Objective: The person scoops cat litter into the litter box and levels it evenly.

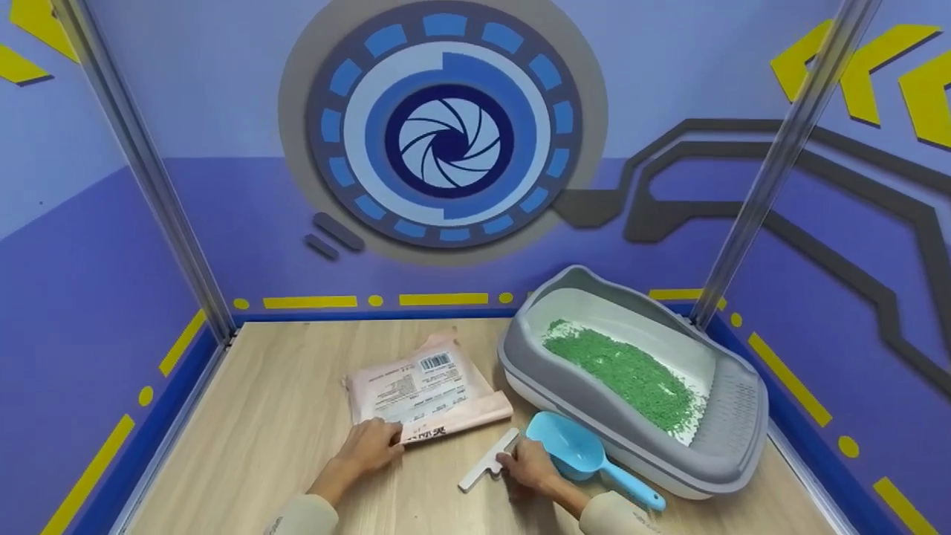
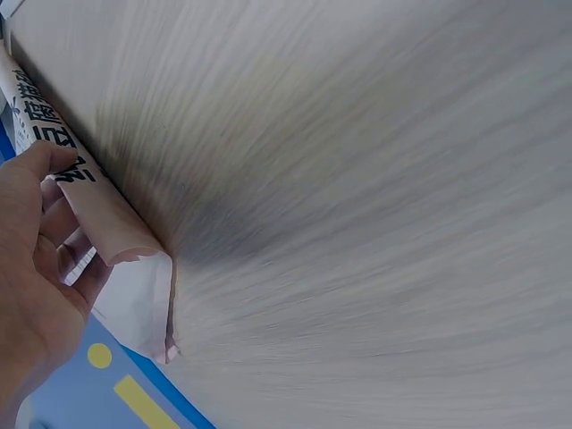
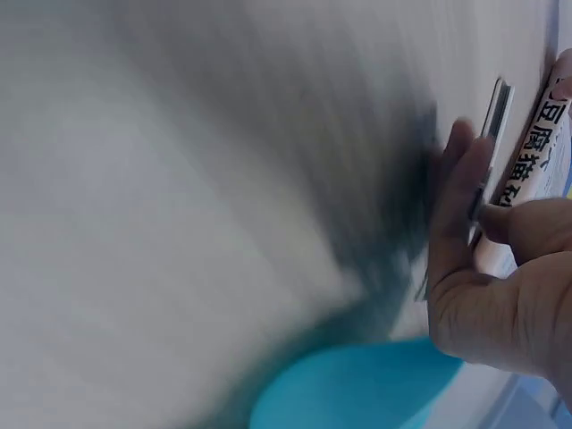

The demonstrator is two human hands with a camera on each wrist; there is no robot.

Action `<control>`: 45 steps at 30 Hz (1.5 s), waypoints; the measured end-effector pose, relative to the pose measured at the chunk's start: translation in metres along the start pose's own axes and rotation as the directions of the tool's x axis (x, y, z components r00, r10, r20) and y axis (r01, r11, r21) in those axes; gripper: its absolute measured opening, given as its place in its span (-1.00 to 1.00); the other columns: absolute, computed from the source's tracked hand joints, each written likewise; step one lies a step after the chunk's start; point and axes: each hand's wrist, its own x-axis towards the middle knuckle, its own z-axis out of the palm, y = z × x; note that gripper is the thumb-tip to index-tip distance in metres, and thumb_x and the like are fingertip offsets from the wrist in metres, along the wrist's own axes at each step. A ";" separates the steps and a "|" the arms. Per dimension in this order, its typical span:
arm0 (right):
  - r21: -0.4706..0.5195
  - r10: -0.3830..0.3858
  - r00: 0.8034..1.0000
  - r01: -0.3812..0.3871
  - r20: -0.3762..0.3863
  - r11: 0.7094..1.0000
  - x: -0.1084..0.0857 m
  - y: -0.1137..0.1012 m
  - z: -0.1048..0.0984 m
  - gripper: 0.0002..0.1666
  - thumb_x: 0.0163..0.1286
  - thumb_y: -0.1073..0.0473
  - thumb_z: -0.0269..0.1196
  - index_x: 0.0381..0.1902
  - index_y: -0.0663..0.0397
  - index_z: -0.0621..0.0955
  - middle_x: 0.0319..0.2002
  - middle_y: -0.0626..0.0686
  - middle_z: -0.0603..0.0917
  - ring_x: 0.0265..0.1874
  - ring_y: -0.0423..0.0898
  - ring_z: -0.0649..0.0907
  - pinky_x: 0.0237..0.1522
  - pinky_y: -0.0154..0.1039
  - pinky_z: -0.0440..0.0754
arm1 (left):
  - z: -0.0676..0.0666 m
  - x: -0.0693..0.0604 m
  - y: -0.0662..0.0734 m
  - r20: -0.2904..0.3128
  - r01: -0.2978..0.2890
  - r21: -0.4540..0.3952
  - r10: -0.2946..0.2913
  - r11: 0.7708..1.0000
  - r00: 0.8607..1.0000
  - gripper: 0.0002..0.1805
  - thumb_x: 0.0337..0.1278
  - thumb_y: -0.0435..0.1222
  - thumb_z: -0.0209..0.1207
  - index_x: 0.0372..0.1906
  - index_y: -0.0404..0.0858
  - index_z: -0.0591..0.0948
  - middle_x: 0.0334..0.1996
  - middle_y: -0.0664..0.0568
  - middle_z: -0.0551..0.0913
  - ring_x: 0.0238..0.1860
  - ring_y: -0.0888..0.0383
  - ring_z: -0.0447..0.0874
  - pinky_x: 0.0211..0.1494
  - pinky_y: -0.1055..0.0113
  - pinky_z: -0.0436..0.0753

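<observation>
A pink cat litter bag lies flat on the table, its near edge folded over in a roll. My left hand grips the left end of that roll; in the left wrist view the thumb presses the folded edge, with the fingers curled beneath. My right hand pinches a white sealing clip just off the bag's near right corner. In the right wrist view the clip sits between thumb and fingers, apart from the bag's roll.
A light blue scoop lies right beside my right hand. Behind it stands a grey and white litter box with green granules in it. Blue-purple walls and metal posts enclose the wooden table.
</observation>
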 end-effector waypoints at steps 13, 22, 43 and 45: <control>0.570 0.385 0.863 -0.505 0.326 0.648 0.007 -0.028 0.010 -0.85 0.29 0.34 0.23 -0.33 0.42 0.60 -0.50 0.12 0.73 -0.59 -0.14 0.76 -0.44 -0.31 0.74 | 0.000 -0.001 -0.004 0.007 0.003 0.005 -0.003 1.000 1.000 -0.75 0.08 -0.28 0.33 -0.55 -0.15 0.47 -0.64 0.19 0.37 -0.55 0.26 0.23 -0.47 0.37 0.20; 0.642 0.452 0.796 -0.598 0.403 0.480 0.013 -0.031 0.021 -0.79 0.30 0.29 0.34 -0.23 0.34 0.58 -0.45 0.13 0.73 -0.50 -0.13 0.79 -0.30 -0.36 0.74 | 0.000 -0.005 -0.003 0.028 0.029 -0.006 -0.029 1.000 0.999 -0.76 0.09 -0.28 0.33 -0.53 -0.16 0.49 -0.62 0.18 0.37 -0.54 0.25 0.23 -0.45 0.36 0.20; 0.858 0.356 0.850 -0.474 0.388 0.196 0.016 -0.039 0.036 -0.86 0.39 0.28 0.17 -0.21 0.28 0.59 -0.54 0.01 0.76 -0.58 -0.34 0.69 -0.39 -0.51 0.63 | 0.000 -0.001 -0.002 -0.012 -0.017 0.035 0.017 0.999 1.000 -0.74 0.07 -0.27 0.35 -0.54 -0.15 0.48 -0.64 0.17 0.39 -0.55 0.25 0.23 -0.45 0.35 0.21; 0.874 0.343 0.859 -0.454 0.380 0.171 0.019 -0.037 0.038 -0.88 0.40 0.31 0.15 -0.24 0.28 0.60 -0.53 0.01 0.75 -0.58 -0.34 0.68 -0.39 -0.52 0.64 | 0.000 -0.002 -0.004 -0.010 -0.022 0.029 0.022 0.999 1.000 -0.75 0.07 -0.27 0.34 -0.54 -0.16 0.48 -0.64 0.17 0.40 -0.56 0.25 0.23 -0.46 0.36 0.21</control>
